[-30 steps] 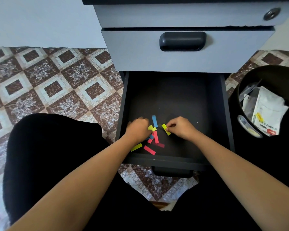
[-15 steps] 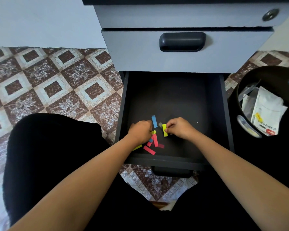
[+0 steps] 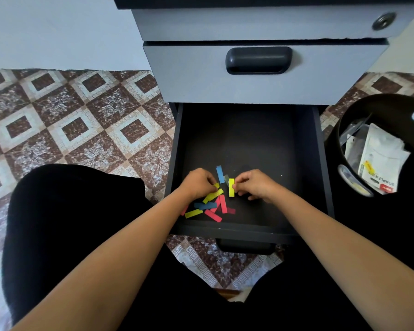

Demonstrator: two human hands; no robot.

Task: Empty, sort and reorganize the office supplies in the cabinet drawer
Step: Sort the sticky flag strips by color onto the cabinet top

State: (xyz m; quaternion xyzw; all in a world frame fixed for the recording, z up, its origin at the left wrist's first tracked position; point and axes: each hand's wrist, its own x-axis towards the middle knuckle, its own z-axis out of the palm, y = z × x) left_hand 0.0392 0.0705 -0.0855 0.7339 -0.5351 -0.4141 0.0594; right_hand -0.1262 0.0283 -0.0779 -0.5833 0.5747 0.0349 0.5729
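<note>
Yellow strip (image 3: 231, 187) pinched in right grip (image 3: 253, 185); left grip (image 3: 197, 183) pinches second yellow strip (image 3: 217, 186)

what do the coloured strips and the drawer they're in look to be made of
The coloured strips look like thin matte paper, possibly plastic film: flat, overlapping without bulk, no shine. The drawer looks like painted sheet metal or laminated board, dark and matte: thin straight walls, no grain; I cannot tell which.
</note>
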